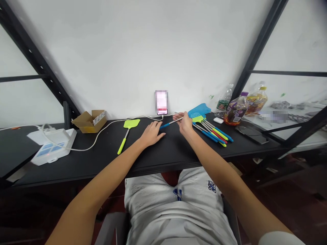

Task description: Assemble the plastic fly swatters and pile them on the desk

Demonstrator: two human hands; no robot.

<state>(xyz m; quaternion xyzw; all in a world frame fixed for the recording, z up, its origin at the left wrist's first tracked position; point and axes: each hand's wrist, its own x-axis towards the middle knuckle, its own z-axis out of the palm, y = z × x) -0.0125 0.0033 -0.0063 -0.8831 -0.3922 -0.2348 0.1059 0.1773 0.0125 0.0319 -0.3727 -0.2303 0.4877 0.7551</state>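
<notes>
My right hand (pixel 186 123) is closed on the thin metal shaft of a blue fly swatter (pixel 165 125), its blue handle pointing left. The swatter's head end is partly hidden by that hand and blends with other blue heads behind. My left hand (pixel 151 133) lies with fingers stretched out on the black table, right beside the handle's end; whether it touches the handle I cannot tell. Several more fly swatters (pixel 212 132) with blue, red and yellow-green handles lie in a pile to the right. A single yellow-green fly swatter (pixel 123 145) lies left of my left hand.
A lit phone (pixel 161 102) leans on the wall, with a white cable (pixel 96 139) running left to a white device (pixel 53 149). An open cardboard box (pixel 90 124) stands at the left. On the right are bottles (pixel 235 110), a white earbud case (pixel 218 120) and a dark phone (pixel 251 134).
</notes>
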